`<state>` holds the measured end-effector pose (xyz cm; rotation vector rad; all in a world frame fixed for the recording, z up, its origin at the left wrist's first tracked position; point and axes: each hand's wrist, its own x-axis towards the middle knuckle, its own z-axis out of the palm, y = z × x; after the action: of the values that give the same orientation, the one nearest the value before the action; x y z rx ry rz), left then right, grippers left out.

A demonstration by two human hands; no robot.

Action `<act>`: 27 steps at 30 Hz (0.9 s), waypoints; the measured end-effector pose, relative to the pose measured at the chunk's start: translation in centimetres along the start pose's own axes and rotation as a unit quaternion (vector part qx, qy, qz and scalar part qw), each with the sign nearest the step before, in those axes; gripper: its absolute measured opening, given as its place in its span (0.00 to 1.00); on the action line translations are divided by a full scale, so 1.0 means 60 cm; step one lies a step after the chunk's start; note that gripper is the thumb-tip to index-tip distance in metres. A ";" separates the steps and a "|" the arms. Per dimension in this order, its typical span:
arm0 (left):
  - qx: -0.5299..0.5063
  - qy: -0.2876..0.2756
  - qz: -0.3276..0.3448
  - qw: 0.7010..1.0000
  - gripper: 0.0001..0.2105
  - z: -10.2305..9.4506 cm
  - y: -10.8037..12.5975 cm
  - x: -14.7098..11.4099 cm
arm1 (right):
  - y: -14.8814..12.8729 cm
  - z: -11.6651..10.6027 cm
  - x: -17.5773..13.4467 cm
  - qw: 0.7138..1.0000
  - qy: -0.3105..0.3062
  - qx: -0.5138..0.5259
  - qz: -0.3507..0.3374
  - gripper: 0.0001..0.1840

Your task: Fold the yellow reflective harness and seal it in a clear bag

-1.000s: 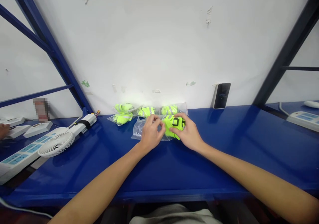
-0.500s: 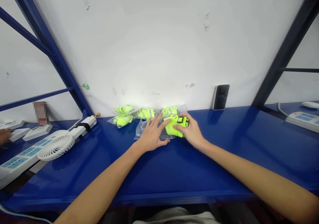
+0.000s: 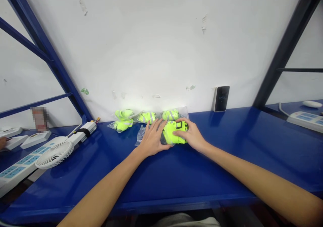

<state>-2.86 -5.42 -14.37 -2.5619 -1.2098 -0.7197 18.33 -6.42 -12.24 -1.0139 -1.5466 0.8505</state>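
1. Head view, hands: the left hand (image 3: 152,140) lies flat, palm down, fingers spread and straight, pressing on a clear bag (image 3: 141,136) on the blue bench (image 3: 227,153). It grips nothing; its fingertips reach the left edge of a folded neon vest (image 3: 171,134).
2. Head view, right hand (image 3: 191,136): it rests on the right side of the vest, fingers curled loosely over the top and thumb toward the front. It cups the vest rather than closing fully around it.
3. Head view, vest: it sits on the bench between the two hands, partly on the clear bag, near the middle of the bench and a little in front of the wall (image 3: 151,52). A black mark shows on its top, partly hidden by the right fingers.
4. Head view, behind the hands: three bagged vests (image 3: 123,119) lie in a row against the wall, just beyond the one being handled.
5. Head view, right: a dark phone (image 3: 221,98) leans upright on the wall, well apart from the hands. Farther right a power strip (image 3: 306,120) lies on a neighbouring surface.
6. Head view, left: a white fan (image 3: 54,148) lies face up beside another long strip (image 3: 17,166), with a white pack (image 3: 84,131) banded in black next to it.
7. Head view, far left edge: another person's hand (image 3: 2,142) shows, near white sockets (image 3: 32,138).
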 end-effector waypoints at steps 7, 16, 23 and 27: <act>-0.002 0.022 0.006 1.000 0.46 -0.006 0.024 0.001 | 0.000 -0.001 -0.002 1.000 0.008 -0.008 -0.010 0.20; 0.005 0.005 0.039 0.999 0.47 0.003 0.040 0.009 | 0.003 0.007 -0.008 0.999 -0.012 -0.034 -0.014 0.20; -0.005 0.014 0.056 0.998 0.45 0.006 0.036 0.009 | 0.013 0.019 -0.014 0.998 -0.048 -0.002 -0.027 0.19; -0.016 0.003 0.051 0.999 0.44 0.000 0.030 0.009 | 0.018 0.020 -0.018 0.997 -0.071 -0.036 0.013 0.22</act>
<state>-1.16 -6.23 -14.05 -2.6241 -1.0654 -0.7296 17.44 -7.01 -13.83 -1.0463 -1.6965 0.9071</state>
